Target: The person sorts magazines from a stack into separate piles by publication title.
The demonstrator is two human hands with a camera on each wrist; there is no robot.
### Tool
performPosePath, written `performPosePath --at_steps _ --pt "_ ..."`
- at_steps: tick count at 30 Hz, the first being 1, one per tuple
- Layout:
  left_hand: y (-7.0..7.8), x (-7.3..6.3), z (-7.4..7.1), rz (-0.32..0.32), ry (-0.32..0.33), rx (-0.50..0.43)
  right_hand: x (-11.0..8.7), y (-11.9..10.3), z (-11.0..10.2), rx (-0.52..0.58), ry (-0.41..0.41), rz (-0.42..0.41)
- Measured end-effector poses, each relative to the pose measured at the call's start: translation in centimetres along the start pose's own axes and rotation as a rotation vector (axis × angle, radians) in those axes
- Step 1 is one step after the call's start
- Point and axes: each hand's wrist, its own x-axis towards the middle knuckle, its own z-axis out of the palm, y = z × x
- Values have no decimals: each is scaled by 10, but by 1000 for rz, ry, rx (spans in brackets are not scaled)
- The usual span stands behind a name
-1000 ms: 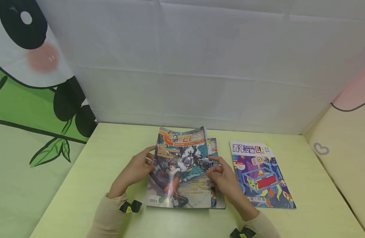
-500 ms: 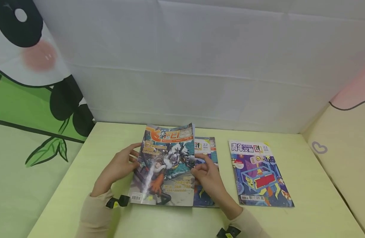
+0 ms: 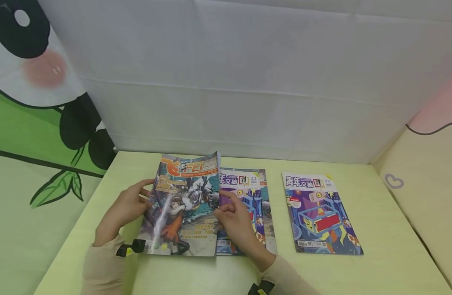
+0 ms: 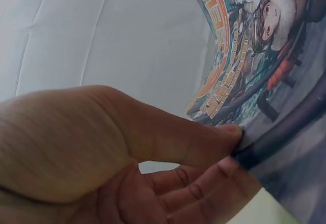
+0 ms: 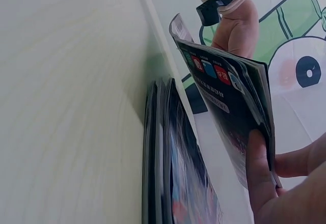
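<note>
I am holding a magazine (image 3: 185,205) up over the table (image 3: 181,278), my left hand (image 3: 126,207) and my right hand (image 3: 237,221) pinching its two sides with bent fingers (image 4: 209,198)

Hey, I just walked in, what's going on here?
A person is holding a magazine with an orange title by its side edges, left hand on one side, right hand on the other. It's up off the table, beside and partly above a small stack of magazines. Another purple magazine lies apart, to the right.
</note>
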Motion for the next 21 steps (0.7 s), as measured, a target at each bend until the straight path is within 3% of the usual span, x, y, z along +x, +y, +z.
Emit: performPosePath --at_steps 10,21 --pt "-19 -7 -19 -58 16 64 4 -1 34 66 -8 13" --pt "-37 -11 -27 -140 46 121 11 5 58 61 -24 17"
